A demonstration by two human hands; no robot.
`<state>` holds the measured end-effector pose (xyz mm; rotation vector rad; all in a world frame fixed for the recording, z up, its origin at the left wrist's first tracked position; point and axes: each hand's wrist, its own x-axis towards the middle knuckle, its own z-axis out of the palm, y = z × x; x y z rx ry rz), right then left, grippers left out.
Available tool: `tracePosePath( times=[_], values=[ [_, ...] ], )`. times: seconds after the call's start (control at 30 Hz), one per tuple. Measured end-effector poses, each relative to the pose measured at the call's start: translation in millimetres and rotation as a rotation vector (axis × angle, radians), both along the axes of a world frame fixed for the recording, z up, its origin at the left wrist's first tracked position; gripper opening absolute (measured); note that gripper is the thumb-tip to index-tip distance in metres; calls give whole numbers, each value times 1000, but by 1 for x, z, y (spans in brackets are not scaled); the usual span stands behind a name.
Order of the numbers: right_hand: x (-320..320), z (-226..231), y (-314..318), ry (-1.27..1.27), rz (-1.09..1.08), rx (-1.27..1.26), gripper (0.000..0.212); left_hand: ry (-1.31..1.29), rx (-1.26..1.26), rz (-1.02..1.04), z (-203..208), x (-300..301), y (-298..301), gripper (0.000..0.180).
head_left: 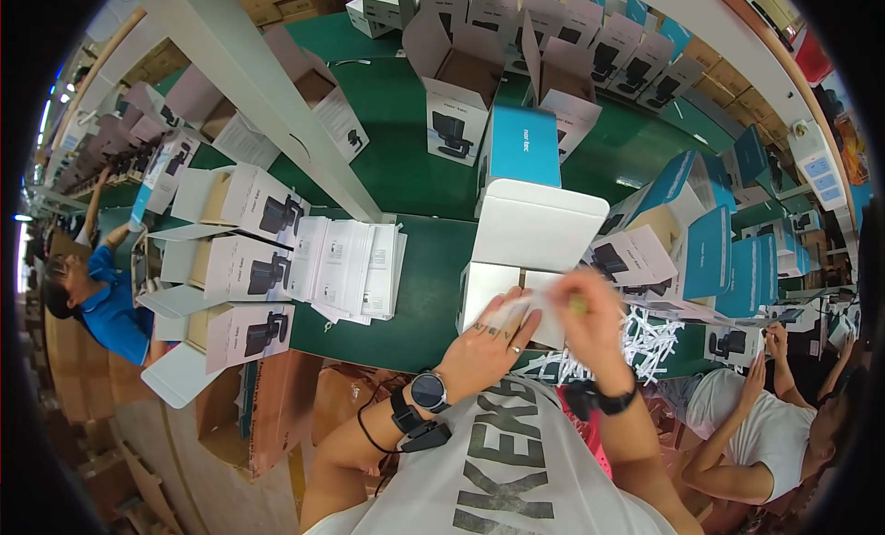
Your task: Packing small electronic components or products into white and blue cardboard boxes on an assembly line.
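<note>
A white carton [489,288] stands on the green table in front of me, its white lid flap [539,226] raised at the back. My left hand [489,341] lies over the carton's near side with its fingers stretched out. Something thin and whitish shows by those fingertips, too blurred to name. Just to the right, my right hand [590,321] is raised over the carton's right part. Motion smears its fingers, hiding whether they hold anything. Loose white paper strips [650,343] lie in a heap beside my right wrist.
Stacked white printed sheets [346,268] lie left of the carton, next to several open product boxes [249,272]. Blue-and-white boxes [705,258] crowd the right. A white post [277,102] rises at the left. Co-workers sit at left [111,295] and right [756,424].
</note>
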<state>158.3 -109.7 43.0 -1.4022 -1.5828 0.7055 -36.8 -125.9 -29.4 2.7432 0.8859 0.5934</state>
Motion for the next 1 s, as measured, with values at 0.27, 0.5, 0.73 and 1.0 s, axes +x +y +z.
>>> tracePosePath(
  times=[0.27, 0.5, 0.73, 1.0],
  values=[
    [92, 2, -37, -424, 116, -242, 30, 203, 56, -87, 8, 4, 12, 63],
    [64, -21, -25, 503, -55, -400, 32, -51, -339, -36, 39, 7, 12, 68],
    [71, 20, -64, -10, 333, -249, 30, -582, -609, 142, 7, -16, 2, 51],
    [6, 7, 19, -176, 640, 113, 22, -777, -1136, 69, 16, -29, 11, 46]
  ],
)
